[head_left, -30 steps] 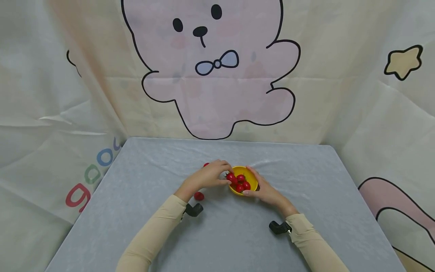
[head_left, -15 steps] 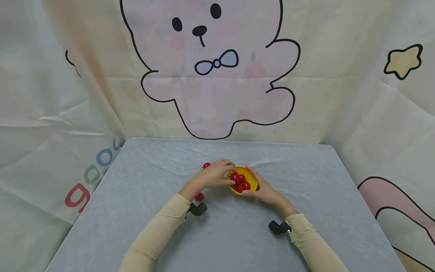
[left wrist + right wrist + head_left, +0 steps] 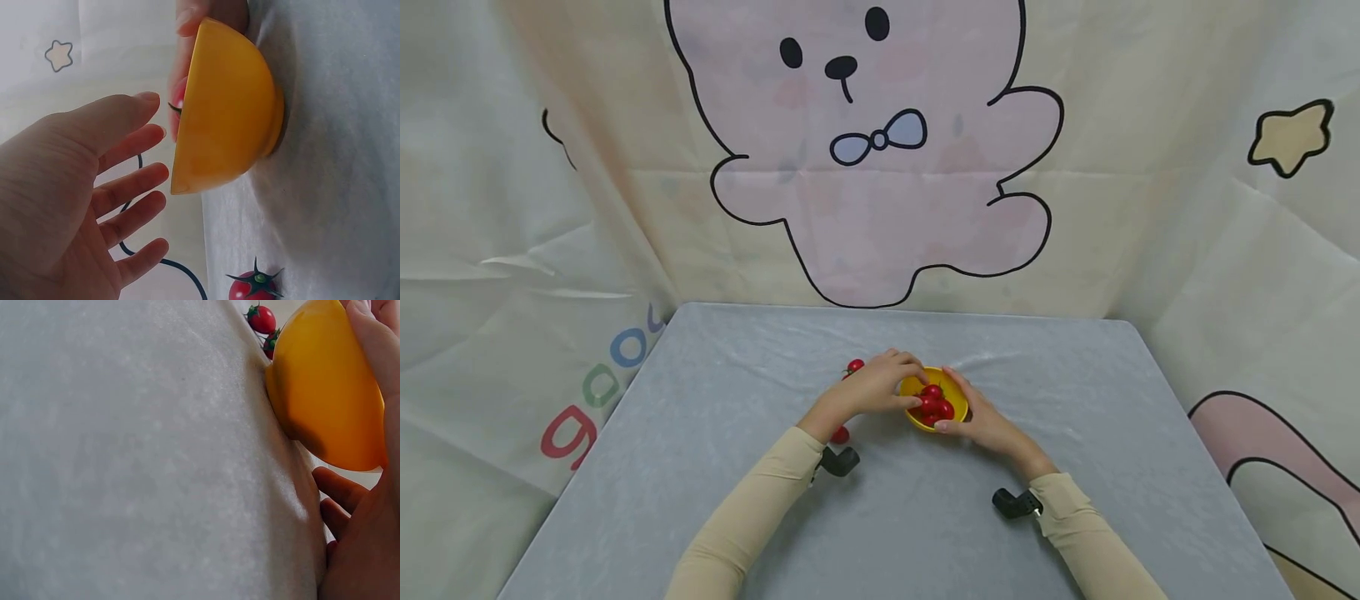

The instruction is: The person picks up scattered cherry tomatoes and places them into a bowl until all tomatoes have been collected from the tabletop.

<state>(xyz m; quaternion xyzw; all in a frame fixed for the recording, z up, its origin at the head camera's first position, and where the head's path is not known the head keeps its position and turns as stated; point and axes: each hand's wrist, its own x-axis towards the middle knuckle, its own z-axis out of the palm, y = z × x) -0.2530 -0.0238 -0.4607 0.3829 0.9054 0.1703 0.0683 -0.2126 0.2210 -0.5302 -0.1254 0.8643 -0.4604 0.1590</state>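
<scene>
A yellow bowl [image 3: 228, 112] stands on the table with several red cherry tomatoes [image 3: 931, 407] inside. My right hand [image 3: 988, 425] grips it from the right, thumb at the near rim and index finger at the far rim. Over the left rim hovers my left hand [image 3: 876, 387]; in the left wrist view its fingers [image 3: 134, 184] are spread and the palm holds nothing. One loose tomato [image 3: 855, 365] lies beyond the left hand. Another tomato [image 3: 840, 435] sits near the left wrist, partly covered by it.
A grey cloth covers the table [image 3: 925, 525]. Behind it hangs a curtain [image 3: 1112, 208] with a printed bear. Each wrist carries a black camera mount [image 3: 840, 461]. In the right wrist view, two tomatoes [image 3: 261, 320] show past the bowl.
My left hand has moved slightly right to the bowl and let go of a tomato, which now lies among the others inside. The right hand keeps its grip on the bowl.
</scene>
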